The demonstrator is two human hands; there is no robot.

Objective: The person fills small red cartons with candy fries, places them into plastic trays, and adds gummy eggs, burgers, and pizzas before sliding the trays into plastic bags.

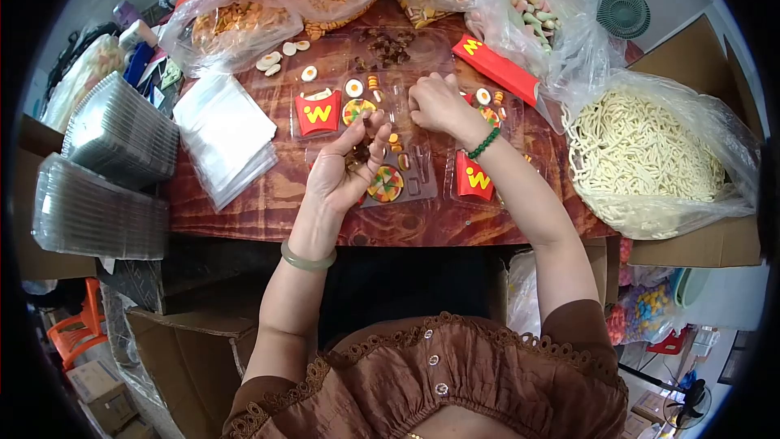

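Observation:
My left hand (333, 172), palm up and fingers curled, cups several small dark brown gummy candies (357, 154). It is above the clear plastic trays in the middle of the table. My right hand (439, 104) reaches over the trays to the right, its fingers bent downward; whatever they hold is hidden. The trays hold red fry boxes with a yellow mark (318, 112), pizza-shaped gummies (385, 184), egg-shaped gummies (354, 88) and small burger-like gummies. A pile of loose brown gummies (388, 47) lies beyond my hands.
Bags of orange-brown gummies (244, 26) line the back, with pastel twisted candy (535, 8) farther right. A bag of pale strips (646, 146) sits in a carton. Flat red boxes (497, 71) lie nearby. Plastic sleeves (225, 134) and stacked clear trays (122, 126) are at left.

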